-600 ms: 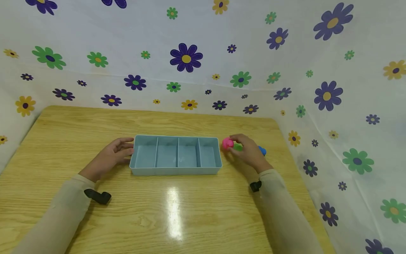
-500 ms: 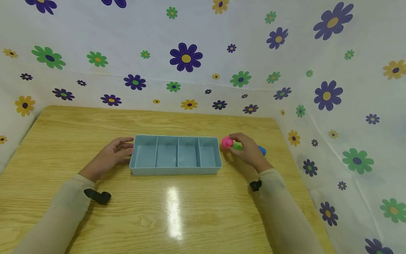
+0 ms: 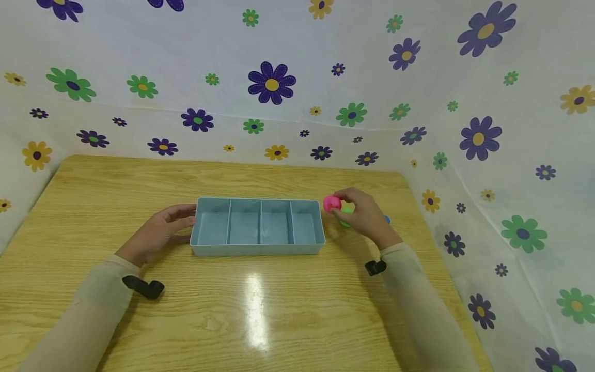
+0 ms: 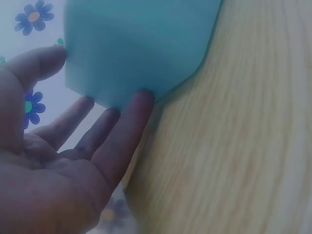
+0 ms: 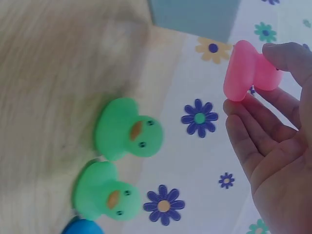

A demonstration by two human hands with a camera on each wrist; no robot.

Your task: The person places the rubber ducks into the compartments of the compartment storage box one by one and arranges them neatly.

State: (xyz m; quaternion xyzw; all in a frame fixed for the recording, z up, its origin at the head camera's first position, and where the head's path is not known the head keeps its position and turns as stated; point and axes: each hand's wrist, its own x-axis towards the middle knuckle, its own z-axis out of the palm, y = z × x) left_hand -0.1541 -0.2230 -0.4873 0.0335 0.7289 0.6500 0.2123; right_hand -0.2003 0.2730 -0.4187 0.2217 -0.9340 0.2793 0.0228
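Note:
My right hand (image 3: 369, 217) pinches a pink rubber duck (image 5: 242, 72) between thumb and fingers, just off the right end of a blue-grey tray (image 3: 257, 250). The right wrist view has the duck raised over the table. Two green rubber ducks (image 5: 117, 127) stand on the table there, partly covered by the hand in the head view. At the tray's other end is my left hand (image 3: 160, 230), fingers extended, their tips against the end wall (image 4: 131, 53).
The tray is divided into several compartments in a row. A blue object (image 5: 84, 227) lies beside the green ducks, mostly cut off. Behind and to the right of the wooden table (image 3: 297, 315) hangs a white flowered cloth (image 3: 223, 41).
My right hand has lifted the pink duck slightly up and away from the green ducks, uncovering more green and hiding more of the blue object. My left hand stays at the tray.

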